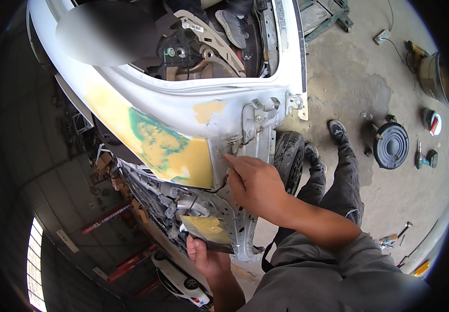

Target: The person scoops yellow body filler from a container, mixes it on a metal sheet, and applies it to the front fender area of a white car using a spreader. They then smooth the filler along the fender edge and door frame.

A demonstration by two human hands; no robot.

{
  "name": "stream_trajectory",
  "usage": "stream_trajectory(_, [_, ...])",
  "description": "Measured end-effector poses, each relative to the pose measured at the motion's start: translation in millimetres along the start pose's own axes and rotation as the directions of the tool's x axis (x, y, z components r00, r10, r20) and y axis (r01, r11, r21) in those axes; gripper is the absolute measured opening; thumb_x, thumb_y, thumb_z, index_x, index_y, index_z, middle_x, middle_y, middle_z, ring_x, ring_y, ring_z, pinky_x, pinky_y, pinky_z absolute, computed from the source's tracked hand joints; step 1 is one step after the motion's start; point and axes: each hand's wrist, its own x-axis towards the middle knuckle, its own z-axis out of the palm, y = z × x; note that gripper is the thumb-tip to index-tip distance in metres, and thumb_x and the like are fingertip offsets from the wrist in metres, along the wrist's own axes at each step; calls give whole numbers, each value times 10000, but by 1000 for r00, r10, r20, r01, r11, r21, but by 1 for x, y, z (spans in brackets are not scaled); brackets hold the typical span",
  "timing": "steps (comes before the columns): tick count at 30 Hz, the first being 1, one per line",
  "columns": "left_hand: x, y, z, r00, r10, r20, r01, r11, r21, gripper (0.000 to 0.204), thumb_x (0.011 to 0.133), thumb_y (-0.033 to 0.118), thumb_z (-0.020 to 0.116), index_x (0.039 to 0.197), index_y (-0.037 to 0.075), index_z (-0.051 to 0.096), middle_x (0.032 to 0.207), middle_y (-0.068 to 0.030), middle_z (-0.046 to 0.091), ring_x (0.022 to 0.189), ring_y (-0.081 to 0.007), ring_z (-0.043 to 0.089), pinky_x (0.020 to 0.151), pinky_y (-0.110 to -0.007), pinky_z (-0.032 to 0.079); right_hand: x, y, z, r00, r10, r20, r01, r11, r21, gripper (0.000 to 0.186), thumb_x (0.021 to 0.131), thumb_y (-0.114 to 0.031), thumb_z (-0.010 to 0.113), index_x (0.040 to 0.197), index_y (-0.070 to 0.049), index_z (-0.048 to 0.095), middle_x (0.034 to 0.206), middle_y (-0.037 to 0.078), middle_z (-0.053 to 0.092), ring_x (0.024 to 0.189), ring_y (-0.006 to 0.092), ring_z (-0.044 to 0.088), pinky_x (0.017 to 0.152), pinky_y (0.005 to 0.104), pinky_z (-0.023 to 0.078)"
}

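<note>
In my left hand (pixel 207 258) is a dark putty board (pixel 216 242) with yellow filler (pixel 203 224) spread over it. My thumb presses on its near edge. My right hand (pixel 259 188) is bent over the end of a white car body (pixel 183 93). Its index fingertip is at the bare metal edge beside a patch of yellow and green filler (pixel 175 148). The other fingers are curled, and what they hold, if anything, is hidden. A smaller yellow patch (pixel 209 111) lies farther up the panel.
Another person's shoe (pixel 233 27) is inside the car opening. A tyre (pixel 290 161) stands against the body beside my legs. On the floor at right are a black round object (pixel 391 146), a teal cordless tool (pixel 426 159) and a bucket (pixel 436 80). A white car (pixel 180 278) is parked at lower left.
</note>
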Motion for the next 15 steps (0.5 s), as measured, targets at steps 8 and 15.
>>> stream_trajectory(8, [2, 0, -11, 986, -25, 165, 38, 996, -79, 455, 909, 172, 504, 1294, -43, 391, 1258, -161, 501, 1155, -269, 489, 1013, -401, 354, 15, -2, 17, 928, -242, -283, 189, 961, -200, 379, 759, 9, 586, 1134, 55, 553, 961, 175, 629, 857, 318, 603, 751, 372, 498])
stream_trajectory(15, [8, 8, -27, 992, 1, 127, 10, 997, -79, 447, 903, 205, 535, 1256, -47, 426, 1201, -154, 542, 1094, -260, 535, 987, -390, 383, -2, -22, -11, 1000, -22, 4, 19, 927, 373, 283, 881, -45, 533, 1156, 11, 574, 1077, 168, 589, 928, 305, 575, 789, 306, 463])
